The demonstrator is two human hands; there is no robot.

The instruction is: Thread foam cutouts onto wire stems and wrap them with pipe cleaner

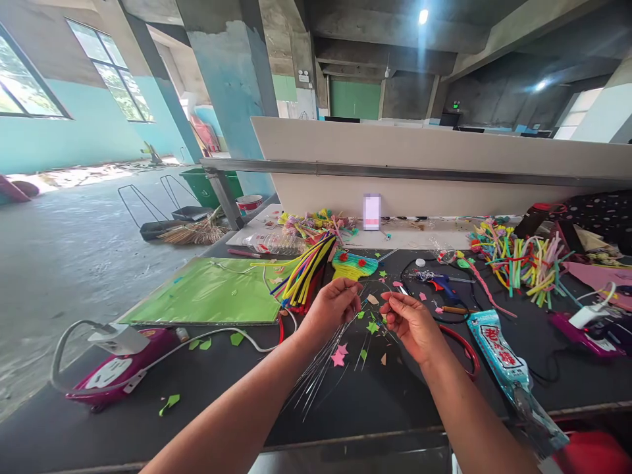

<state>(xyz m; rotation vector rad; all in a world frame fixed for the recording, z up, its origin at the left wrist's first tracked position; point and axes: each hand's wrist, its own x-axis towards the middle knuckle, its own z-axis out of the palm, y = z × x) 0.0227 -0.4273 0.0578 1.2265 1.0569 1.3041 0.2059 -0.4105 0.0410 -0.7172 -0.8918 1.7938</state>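
Over the middle of the dark table, my left hand (336, 306) is closed in a pinch, with thin wires (316, 378) fanning out beneath it toward the table's front. My right hand (407, 322) is also pinched, a short way to the right, at the end of a thin curved wire that arcs between the hands. Green and pink paper stars lie below and between them, among them a pink star (340, 355) and a green star (372, 327). A bundle of yellow and dark fuzzy stems (309, 273) is just behind my left hand.
A green sheet (207, 293) and a purple power strip (118, 372) are at the left. Rightward are a blue glue gun (443, 286), a light-blue packet (498, 352) and many coloured stems (523, 257). A phone (372, 212) stands at the back.
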